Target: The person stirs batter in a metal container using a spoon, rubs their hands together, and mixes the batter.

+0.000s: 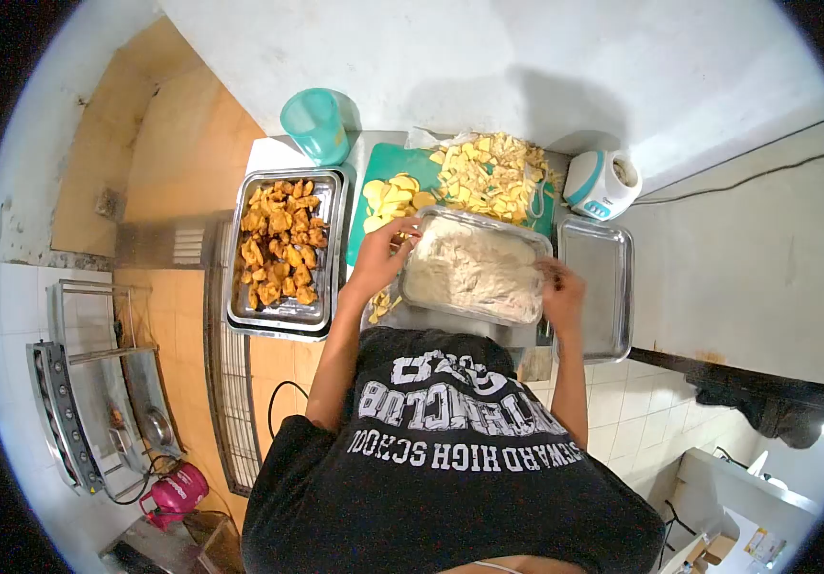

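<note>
A metal tray (410, 285) filled with pale flour (474, 268) is in front of me, slightly turned and overlapping the front of a green cutting board (362, 206). My left hand (385, 256) is closed at the tray's left rim, its fingers bent over the upper corner. On the opposite side my right hand (563, 292) grips the right rim with curled fingers. Whether the tray rests on the table or is raised a little, I cannot tell. Behind it, sliced yellow pieces (393, 199) and a heap of thinner cut pieces (493, 172) lie on the board.
On the left stands a tray (336, 220) of browned fried pieces (283, 239), with a teal plastic container (316, 129) behind it. To the right are another metal tray (599, 287) and a white-and-teal appliance (603, 184). A pink gas cylinder (175, 493) stands on the floor.
</note>
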Demonstrator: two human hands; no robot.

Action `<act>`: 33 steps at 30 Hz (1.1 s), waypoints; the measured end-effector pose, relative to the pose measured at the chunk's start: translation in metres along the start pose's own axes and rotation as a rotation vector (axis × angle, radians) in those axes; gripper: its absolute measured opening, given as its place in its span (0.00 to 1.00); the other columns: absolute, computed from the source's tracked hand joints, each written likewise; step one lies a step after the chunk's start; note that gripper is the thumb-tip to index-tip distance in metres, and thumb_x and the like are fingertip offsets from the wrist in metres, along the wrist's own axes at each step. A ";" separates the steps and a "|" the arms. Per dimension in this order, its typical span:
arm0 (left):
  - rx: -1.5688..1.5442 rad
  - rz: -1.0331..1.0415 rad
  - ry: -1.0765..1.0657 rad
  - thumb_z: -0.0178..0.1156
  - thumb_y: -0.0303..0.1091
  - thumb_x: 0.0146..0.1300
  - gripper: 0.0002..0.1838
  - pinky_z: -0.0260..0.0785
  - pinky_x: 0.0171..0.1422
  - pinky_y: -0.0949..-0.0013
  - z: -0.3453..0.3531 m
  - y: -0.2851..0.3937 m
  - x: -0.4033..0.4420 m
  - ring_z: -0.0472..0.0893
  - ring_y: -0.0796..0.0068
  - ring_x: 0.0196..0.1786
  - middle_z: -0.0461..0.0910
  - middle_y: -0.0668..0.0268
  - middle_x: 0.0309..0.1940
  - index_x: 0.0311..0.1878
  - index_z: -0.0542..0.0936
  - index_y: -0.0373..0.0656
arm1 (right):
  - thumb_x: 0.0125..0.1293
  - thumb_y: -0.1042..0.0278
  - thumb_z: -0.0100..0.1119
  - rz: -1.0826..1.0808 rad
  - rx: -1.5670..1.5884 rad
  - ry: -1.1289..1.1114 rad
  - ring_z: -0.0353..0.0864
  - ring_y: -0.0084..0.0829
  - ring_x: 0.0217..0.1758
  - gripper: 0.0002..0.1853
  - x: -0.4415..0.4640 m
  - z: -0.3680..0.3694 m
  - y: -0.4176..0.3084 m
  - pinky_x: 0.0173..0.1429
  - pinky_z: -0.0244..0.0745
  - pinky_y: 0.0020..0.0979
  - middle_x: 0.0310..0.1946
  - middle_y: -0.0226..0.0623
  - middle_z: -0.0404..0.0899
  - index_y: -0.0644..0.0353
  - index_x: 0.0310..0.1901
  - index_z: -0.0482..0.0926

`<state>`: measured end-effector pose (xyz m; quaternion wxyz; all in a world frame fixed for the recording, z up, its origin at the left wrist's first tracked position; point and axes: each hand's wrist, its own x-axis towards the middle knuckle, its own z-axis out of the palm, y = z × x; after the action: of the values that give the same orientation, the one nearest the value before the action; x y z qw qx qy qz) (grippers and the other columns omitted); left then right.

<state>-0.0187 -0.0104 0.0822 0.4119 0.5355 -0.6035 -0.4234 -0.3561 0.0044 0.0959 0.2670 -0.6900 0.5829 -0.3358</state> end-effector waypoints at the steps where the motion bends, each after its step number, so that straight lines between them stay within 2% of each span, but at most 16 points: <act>1: -0.001 -0.004 -0.011 0.59 0.23 0.67 0.18 0.76 0.48 0.70 0.002 0.000 -0.001 0.84 0.74 0.46 0.85 0.62 0.45 0.60 0.78 0.39 | 0.65 0.76 0.60 0.115 -0.011 0.115 0.88 0.37 0.39 0.10 -0.002 -0.009 0.001 0.42 0.79 0.31 0.39 0.44 0.87 0.59 0.45 0.86; 2: -0.011 -0.028 -0.029 0.59 0.23 0.67 0.18 0.76 0.49 0.70 0.004 0.001 -0.001 0.84 0.74 0.47 0.85 0.62 0.45 0.59 0.78 0.39 | 0.65 0.76 0.59 0.231 -0.022 0.234 0.88 0.38 0.40 0.10 -0.004 -0.013 0.001 0.43 0.80 0.32 0.39 0.45 0.87 0.59 0.45 0.86; 5: -0.009 -0.040 -0.076 0.59 0.23 0.67 0.17 0.76 0.50 0.69 0.015 0.005 0.006 0.84 0.73 0.47 0.85 0.63 0.45 0.59 0.79 0.39 | 0.65 0.76 0.58 0.198 -0.011 0.254 0.88 0.39 0.41 0.11 -0.014 0.025 0.030 0.47 0.80 0.35 0.39 0.46 0.87 0.59 0.46 0.86; 7: -0.002 -0.042 -0.123 0.59 0.24 0.67 0.17 0.76 0.50 0.69 0.019 0.006 0.008 0.84 0.73 0.47 0.85 0.63 0.45 0.59 0.79 0.40 | 0.65 0.75 0.59 -0.052 -0.086 0.302 0.87 0.41 0.40 0.10 -0.017 0.059 0.013 0.44 0.79 0.39 0.42 0.46 0.86 0.59 0.46 0.86; 9: -0.010 -0.058 -0.129 0.59 0.24 0.67 0.17 0.76 0.50 0.69 0.019 0.011 0.006 0.84 0.73 0.47 0.85 0.62 0.45 0.59 0.79 0.40 | 0.65 0.74 0.58 -0.094 -0.047 0.274 0.86 0.39 0.36 0.09 -0.016 0.075 -0.022 0.40 0.78 0.37 0.39 0.44 0.87 0.59 0.45 0.85; 11: -0.020 -0.068 -0.129 0.59 0.24 0.67 0.17 0.76 0.49 0.69 0.018 0.010 0.005 0.84 0.73 0.47 0.85 0.62 0.45 0.59 0.79 0.41 | 0.68 0.73 0.58 0.115 0.140 0.000 0.84 0.34 0.30 0.08 -0.018 0.081 -0.038 0.37 0.76 0.32 0.37 0.43 0.87 0.60 0.45 0.85; 13: -0.002 0.022 -0.058 0.62 0.25 0.66 0.16 0.77 0.44 0.68 0.014 0.005 0.001 0.85 0.69 0.41 0.86 0.62 0.44 0.56 0.80 0.41 | 0.71 0.70 0.57 0.127 0.162 -0.043 0.81 0.28 0.27 0.08 -0.016 0.073 -0.034 0.33 0.73 0.28 0.35 0.41 0.87 0.61 0.44 0.85; 17: -0.009 -0.022 -0.020 0.61 0.24 0.66 0.16 0.76 0.45 0.69 0.003 -0.002 -0.006 0.85 0.71 0.41 0.86 0.62 0.43 0.57 0.80 0.41 | 0.72 0.70 0.56 0.168 0.180 0.098 0.82 0.25 0.30 0.09 -0.014 0.034 -0.032 0.37 0.76 0.29 0.35 0.41 0.87 0.64 0.45 0.85; 19: 0.008 -0.067 -0.038 0.59 0.25 0.68 0.16 0.76 0.50 0.69 0.000 -0.004 -0.002 0.83 0.73 0.47 0.85 0.62 0.45 0.58 0.79 0.39 | 0.72 0.70 0.56 0.161 0.184 0.169 0.84 0.26 0.32 0.09 -0.019 0.027 -0.035 0.39 0.77 0.29 0.35 0.43 0.87 0.65 0.44 0.84; 20: 0.008 -0.053 -0.048 0.59 0.25 0.68 0.16 0.76 0.50 0.69 0.002 -0.004 0.001 0.83 0.73 0.47 0.85 0.62 0.45 0.58 0.79 0.39 | 0.73 0.69 0.55 -0.062 0.129 0.195 0.83 0.27 0.30 0.10 -0.026 0.042 -0.019 0.37 0.75 0.29 0.33 0.43 0.87 0.64 0.44 0.84; 21: 0.010 -0.026 -0.040 0.59 0.24 0.67 0.15 0.76 0.48 0.70 0.005 -0.002 0.003 0.84 0.73 0.45 0.85 0.62 0.44 0.57 0.80 0.40 | 0.73 0.69 0.55 -0.063 0.122 0.209 0.83 0.27 0.30 0.10 -0.029 0.052 -0.022 0.37 0.75 0.29 0.33 0.43 0.87 0.64 0.44 0.84; 23: -0.001 0.000 -0.029 0.60 0.23 0.67 0.15 0.76 0.46 0.70 0.012 0.004 0.006 0.85 0.72 0.42 0.86 0.62 0.43 0.57 0.80 0.41 | 0.72 0.70 0.57 0.143 0.168 0.048 0.70 0.20 0.22 0.09 -0.034 0.073 -0.031 0.28 0.66 0.28 0.31 0.39 0.84 0.66 0.40 0.85; 27: -0.044 -0.009 -0.098 0.59 0.22 0.66 0.16 0.76 0.47 0.70 0.014 0.005 0.001 0.85 0.72 0.44 0.85 0.62 0.43 0.57 0.80 0.41 | 0.72 0.68 0.56 0.081 0.015 0.214 0.67 0.22 0.21 0.10 -0.028 0.065 0.013 0.27 0.65 0.29 0.26 0.39 0.81 0.63 0.43 0.85; 28: -0.036 -0.010 -0.074 0.59 0.22 0.67 0.15 0.76 0.47 0.69 0.012 0.001 -0.001 0.85 0.73 0.44 0.85 0.62 0.43 0.56 0.80 0.40 | 0.71 0.68 0.56 0.169 -0.061 0.148 0.73 0.30 0.20 0.10 -0.026 0.049 0.014 0.28 0.67 0.35 0.26 0.46 0.83 0.60 0.46 0.85; 31: -0.028 0.001 -0.028 0.59 0.22 0.67 0.14 0.76 0.47 0.70 0.006 -0.008 0.001 0.84 0.73 0.43 0.85 0.62 0.43 0.55 0.80 0.39 | 0.73 0.68 0.55 0.010 -0.080 0.350 0.81 0.26 0.28 0.10 -0.014 0.017 0.019 0.32 0.73 0.30 0.30 0.46 0.84 0.63 0.44 0.84; 33: -0.028 0.005 -0.005 0.58 0.22 0.67 0.13 0.76 0.47 0.70 0.006 -0.010 0.001 0.84 0.74 0.42 0.85 0.62 0.43 0.54 0.80 0.38 | 0.72 0.69 0.55 0.099 -0.100 0.330 0.83 0.28 0.30 0.10 -0.010 0.006 0.009 0.33 0.74 0.30 0.31 0.46 0.85 0.63 0.45 0.85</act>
<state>-0.0218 -0.0120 0.0710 0.4188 0.5271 -0.5998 -0.4325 -0.3583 0.0120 0.0835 0.1493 -0.6085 0.6680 -0.4015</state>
